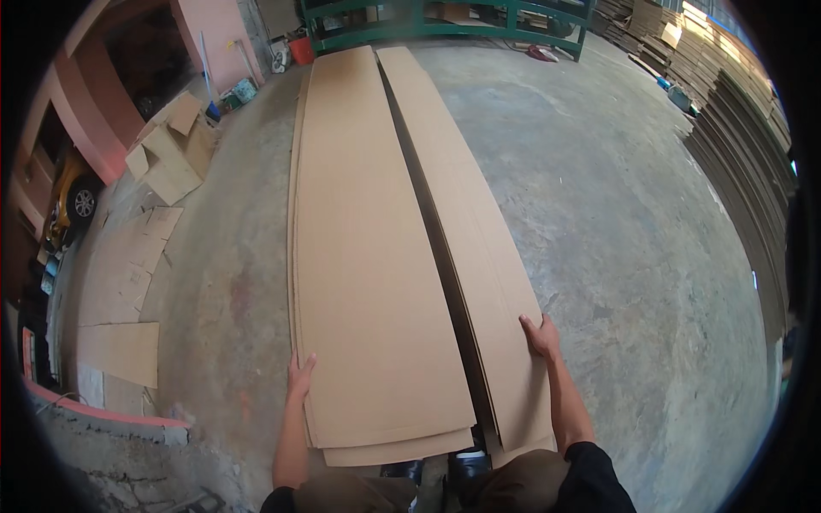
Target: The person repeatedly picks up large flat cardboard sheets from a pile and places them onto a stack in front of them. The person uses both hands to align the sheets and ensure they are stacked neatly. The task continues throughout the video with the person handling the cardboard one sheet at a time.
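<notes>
Two long stacks of brown cardboard sheets stretch away in front of me, separated by a narrow dark gap that widens toward me. My left hand [299, 376] is at the near left edge of the wider left stack [376, 256], its thumb on top and its other fingers mostly hidden by the edge. On the narrower right stack [479, 248], my right hand [540, 336] grips the outer edge, thumb on the upper face and fingers out of sight. The sheets at the near end of the left stack are slightly uneven.
Concrete floor [616, 222] surrounds the stacks. A green metal rack [445, 30] stands at the far end, beside a red bucket [301, 50]. An open cardboard box [175, 158] and flattened cardboard [124, 274] lie left; tall piles of sheets [740, 171] line the right.
</notes>
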A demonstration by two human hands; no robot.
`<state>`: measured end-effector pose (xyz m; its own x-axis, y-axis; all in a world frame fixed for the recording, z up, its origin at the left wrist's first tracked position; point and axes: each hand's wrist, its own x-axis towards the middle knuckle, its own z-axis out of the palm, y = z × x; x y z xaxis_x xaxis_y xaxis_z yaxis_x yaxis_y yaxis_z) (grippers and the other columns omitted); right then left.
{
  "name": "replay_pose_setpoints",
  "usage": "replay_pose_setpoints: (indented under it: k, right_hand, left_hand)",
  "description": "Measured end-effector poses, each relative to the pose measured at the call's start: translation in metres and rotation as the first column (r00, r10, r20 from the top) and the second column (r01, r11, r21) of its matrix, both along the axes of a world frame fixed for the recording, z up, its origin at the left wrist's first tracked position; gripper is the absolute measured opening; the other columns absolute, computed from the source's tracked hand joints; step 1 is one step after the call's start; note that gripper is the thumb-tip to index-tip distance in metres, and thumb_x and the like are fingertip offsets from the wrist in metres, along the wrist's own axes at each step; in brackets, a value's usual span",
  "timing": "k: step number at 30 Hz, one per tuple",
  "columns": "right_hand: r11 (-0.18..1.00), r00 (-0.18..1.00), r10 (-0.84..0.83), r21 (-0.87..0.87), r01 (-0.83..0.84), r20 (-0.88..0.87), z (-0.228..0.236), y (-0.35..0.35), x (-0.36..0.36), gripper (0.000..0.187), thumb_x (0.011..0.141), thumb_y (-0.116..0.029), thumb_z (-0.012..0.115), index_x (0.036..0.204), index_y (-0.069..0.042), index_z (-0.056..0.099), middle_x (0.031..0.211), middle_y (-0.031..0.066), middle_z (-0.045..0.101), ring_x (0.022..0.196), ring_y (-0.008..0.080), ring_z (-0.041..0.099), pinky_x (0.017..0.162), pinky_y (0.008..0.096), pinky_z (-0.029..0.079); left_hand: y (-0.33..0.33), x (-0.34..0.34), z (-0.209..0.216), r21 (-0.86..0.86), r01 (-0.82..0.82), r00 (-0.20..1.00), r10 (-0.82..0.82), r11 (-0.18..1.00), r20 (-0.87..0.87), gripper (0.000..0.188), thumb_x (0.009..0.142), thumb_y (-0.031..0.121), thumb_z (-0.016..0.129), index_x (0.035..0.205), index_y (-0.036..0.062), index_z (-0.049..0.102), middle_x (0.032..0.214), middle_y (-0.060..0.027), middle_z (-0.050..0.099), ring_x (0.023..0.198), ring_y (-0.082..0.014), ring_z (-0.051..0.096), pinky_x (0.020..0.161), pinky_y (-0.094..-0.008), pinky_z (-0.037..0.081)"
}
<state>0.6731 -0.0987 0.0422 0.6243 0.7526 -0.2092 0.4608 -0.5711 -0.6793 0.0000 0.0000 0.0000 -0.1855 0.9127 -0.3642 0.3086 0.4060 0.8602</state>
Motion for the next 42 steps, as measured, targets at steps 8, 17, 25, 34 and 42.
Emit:
replay_pose_setpoints:
  k: [8,17,25,34,42]
  right_hand:
    - [0.995,0.996,0.073,-0.064,-0.076,-0.051,0.006,0.01,-0.004,0.093,0.094,-0.066,0.074,0.147,0.008,0.058,0.14,0.0309,0.069,0.131,0.0433,0.067,0.11,0.0482,0.053]
    - [0.943,0.935,0.089,0.272,-0.19,0.344,0.065,0.096,0.001,0.091,0.103,-0.063,0.063,0.166,-0.002,0.037,0.169,0.035,0.035,0.159,0.0504,0.03,0.128,0.061,0.028]
    - [0.902,0.76,0.432,-0.247,-0.354,0.486,0.021,0.078,-0.105,0.091,0.104,-0.076,0.045,0.175,-0.022,0.026,0.179,0.0316,0.01,0.166,0.052,0.006,0.12,0.0856,0.006]
    - [0.907,0.76,0.42,-0.223,-0.356,0.496,0.008,0.06,-0.092,0.095,0.101,-0.077,0.049,0.175,-0.022,0.026,0.18,0.0298,0.009,0.166,0.0512,0.005,0.123,0.0811,0.002]
    - [0.921,0.775,0.379,-0.13,-0.366,0.505,0.012,0.059,-0.093,0.087,0.102,-0.07,0.052,0.171,-0.019,0.036,0.18,0.0217,0.02,0.167,0.0467,0.009,0.124,0.0806,0.001]
  left_hand:
    - [0.001,-0.021,0.013,-0.064,0.055,0.993,-0.048,0.996,0.108,0.101,0.095,0.047,0.082,0.172,0.0081,0.03,0.173,-0.0271,0.031,0.161,-0.0399,0.031,0.13,-0.0486,0.031]
    - [0.082,0.056,0.193,0.286,0.449,0.79,-0.227,0.846,-0.57,0.097,0.095,0.048,0.08,0.174,0.0223,0.028,0.18,-0.0255,0.01,0.166,-0.0446,0.013,0.133,-0.0566,0.019]
    - [0.024,0.14,0.086,-0.146,0.699,0.335,-0.501,0.7,-0.798,0.09,0.096,0.075,0.06,0.172,0.0358,0.034,0.182,-0.024,0.002,0.167,-0.0498,-0.003,0.128,-0.0745,0.001]
    - [-0.005,0.141,0.078,-0.06,0.726,0.345,-0.438,0.685,-0.83,0.088,0.094,0.075,0.062,0.171,0.0391,0.037,0.181,-0.0249,0.005,0.165,-0.0535,-0.001,0.126,-0.078,0.003]
    - [0.033,0.139,0.081,-0.054,0.705,0.373,-0.434,0.707,-0.82,0.083,0.097,0.073,0.06,0.17,0.0403,0.038,0.182,-0.0215,0.005,0.166,-0.0503,-0.002,0.128,-0.0755,0.002]
